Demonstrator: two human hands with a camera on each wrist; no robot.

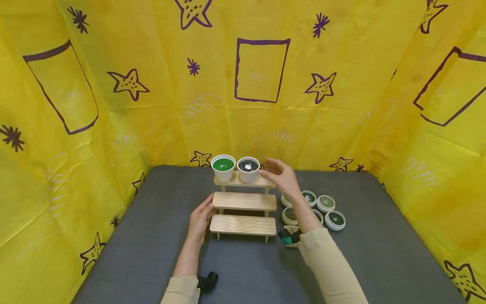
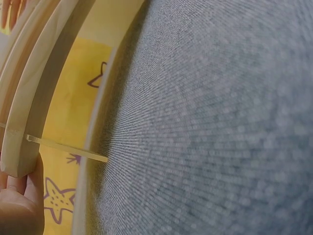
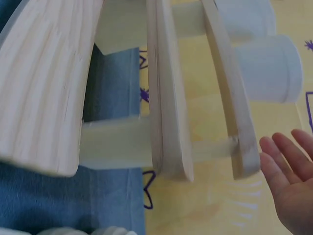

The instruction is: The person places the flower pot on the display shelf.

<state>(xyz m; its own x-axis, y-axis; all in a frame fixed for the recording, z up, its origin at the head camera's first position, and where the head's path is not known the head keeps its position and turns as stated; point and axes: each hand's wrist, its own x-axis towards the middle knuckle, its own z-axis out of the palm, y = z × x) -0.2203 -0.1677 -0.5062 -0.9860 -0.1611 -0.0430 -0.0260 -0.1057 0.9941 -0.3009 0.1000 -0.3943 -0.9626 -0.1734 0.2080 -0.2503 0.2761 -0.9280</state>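
A three-tier wooden stand [image 1: 243, 201] stands on the table. On its top tier sit two white cups side by side: one with green contents [image 1: 223, 168], one with dark grey contents [image 1: 248, 169] and a whitish patch. My left hand [image 1: 200, 218] holds the stand's left end at the middle tier; in the left wrist view, the fingers [image 2: 22, 205] lie against the board's end. Just right of the dark cup is my right hand [image 1: 282, 177], its fingers loosely extended. The right wrist view shows this hand [image 3: 293, 181] apart from the cups, beside the top board's end.
Several round white tubs with greenish contents, such as the near right one [image 1: 336, 220], lie right of the stand, partly behind my right forearm. A yellow patterned cloth [image 1: 262, 126] surrounds the grey table [image 1: 152, 253]. Black wrist gear [image 1: 207, 282] is on my left wrist.
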